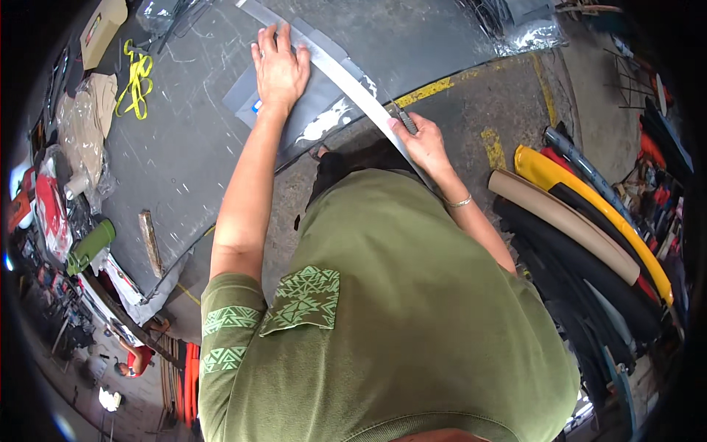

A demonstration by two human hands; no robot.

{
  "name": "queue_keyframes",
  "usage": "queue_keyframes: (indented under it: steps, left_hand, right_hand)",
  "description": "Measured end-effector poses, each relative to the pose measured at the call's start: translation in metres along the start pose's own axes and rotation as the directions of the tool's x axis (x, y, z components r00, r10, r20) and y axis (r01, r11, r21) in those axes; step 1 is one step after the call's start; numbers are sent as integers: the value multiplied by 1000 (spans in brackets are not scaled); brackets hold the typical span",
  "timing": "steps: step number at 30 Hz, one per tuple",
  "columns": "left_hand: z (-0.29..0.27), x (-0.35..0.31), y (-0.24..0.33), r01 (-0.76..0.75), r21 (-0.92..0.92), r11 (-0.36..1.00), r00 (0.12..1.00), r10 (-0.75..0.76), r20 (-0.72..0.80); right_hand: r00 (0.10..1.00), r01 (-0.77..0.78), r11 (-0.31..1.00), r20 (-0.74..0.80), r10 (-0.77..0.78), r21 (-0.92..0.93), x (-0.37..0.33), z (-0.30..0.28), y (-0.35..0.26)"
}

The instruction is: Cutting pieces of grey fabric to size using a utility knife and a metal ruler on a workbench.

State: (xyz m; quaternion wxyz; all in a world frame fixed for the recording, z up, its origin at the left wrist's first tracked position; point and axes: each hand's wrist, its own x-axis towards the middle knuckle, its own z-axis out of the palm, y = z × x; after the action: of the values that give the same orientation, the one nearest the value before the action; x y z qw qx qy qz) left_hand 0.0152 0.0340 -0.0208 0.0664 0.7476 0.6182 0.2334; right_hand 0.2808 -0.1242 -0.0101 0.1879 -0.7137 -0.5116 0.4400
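Observation:
A long metal straightedge (352, 87) lies aslant over a translucent plastic sheet (317, 97) on the dark worktable (184, 158). My left hand (282, 72) rests flat with fingers spread, its fingertips by the straightedge's left edge and its palm over the sheet. In my right hand (425, 141) is a slim cutter knife (406, 121), its tip pointing away from me at the table's near edge. The right thumb is at the straightedge, whose near end runs past the table edge toward my body. A small blue and white item (257, 107) sits beside my left wrist.
A yellow strap (135, 85) and a plastic-wrapped brown bundle (85, 121) lie on the table's left. A narrow wooden piece (151, 243) is nearer me. Rolls of material, one yellow (589, 202) and one tan (563, 225), stand at right. Another person (135, 361) is at lower left.

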Motion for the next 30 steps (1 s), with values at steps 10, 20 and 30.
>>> queue_keyframes:
  steps: [10, 20, 30]
  left_hand:
    - [10, 2, -4, -32, -6, 999, 999, 32, 41]
    - [1, 4, -6, 116, -404, 908, 988, -147, -47]
    - [9, 3, -6, -7, -55, 998, 1000, 6, -5]
  right_hand:
    - [1000, -13, 994, -13, 14, 109, 10, -1, -12]
    - [992, 52, 994, -120, -40, 97, 30, 4, -5]
    - [997, 59, 987, -54, -51, 148, 24, 2, -21]
